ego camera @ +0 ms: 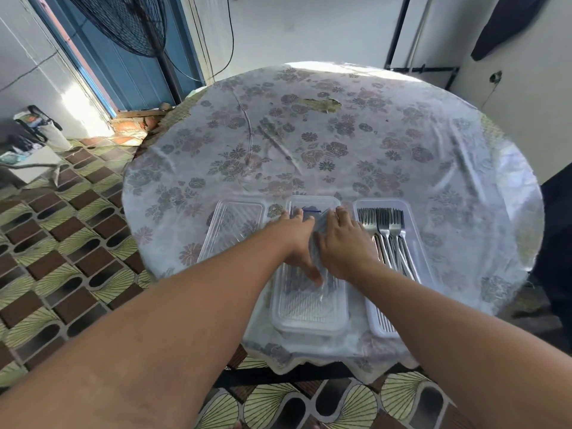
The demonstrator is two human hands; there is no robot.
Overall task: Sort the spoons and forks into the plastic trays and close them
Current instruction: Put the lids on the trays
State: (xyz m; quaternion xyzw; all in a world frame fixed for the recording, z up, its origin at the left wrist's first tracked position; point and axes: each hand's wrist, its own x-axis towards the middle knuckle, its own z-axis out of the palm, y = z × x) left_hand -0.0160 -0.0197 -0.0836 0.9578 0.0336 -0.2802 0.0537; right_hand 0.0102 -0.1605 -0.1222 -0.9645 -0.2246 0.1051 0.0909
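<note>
Three clear plastic pieces lie side by side near the table's front edge. The middle tray (pixel 309 308) has a ribbed clear lid on it, and dark shapes show dimly through the lid. Both my hands lie on that lid at its far half. My left hand (pixel 294 239) presses with straight fingers, thumb spread toward me. My right hand (pixel 340 243) lies flat beside it. The right tray (pixel 414 230) is uncovered and holds several forks (pixel 387 233), tines pointing away from me. A loose clear lid (pixel 232 230) lies flat at the left.
The round table (pixel 325 140) wears a floral cloth under clear plastic, with a torn patch (pixel 322 104) at the far side. A standing fan (pixel 133 23) and a blue door are behind at the left. Patterned floor tiles surround the table.
</note>
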